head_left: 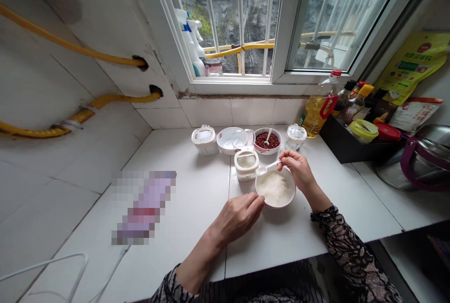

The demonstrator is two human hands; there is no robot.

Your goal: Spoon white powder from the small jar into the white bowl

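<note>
My right hand (295,168) pinches the handle of a small white spoon (266,169), whose scoop hangs over the left rim of a bowl. That bowl (293,195) holds a pale, off-white powder (276,188). With thumb and fingers, my left hand (242,211) grips the bowl's near left rim. Just behind the bowl stands a small lidded container (246,166). Farther back, a bowl of dark red grains (267,141) has another white spoon (267,137) lying in it.
Along the wall sit a white canister (204,140), a shallow white dish (230,140) and a clear-lidded jar (296,137). An oil bottle (318,108), a black condiment rack (337,141) and a metal pot (427,162) line the right. A blurred purple object (149,204) lies left.
</note>
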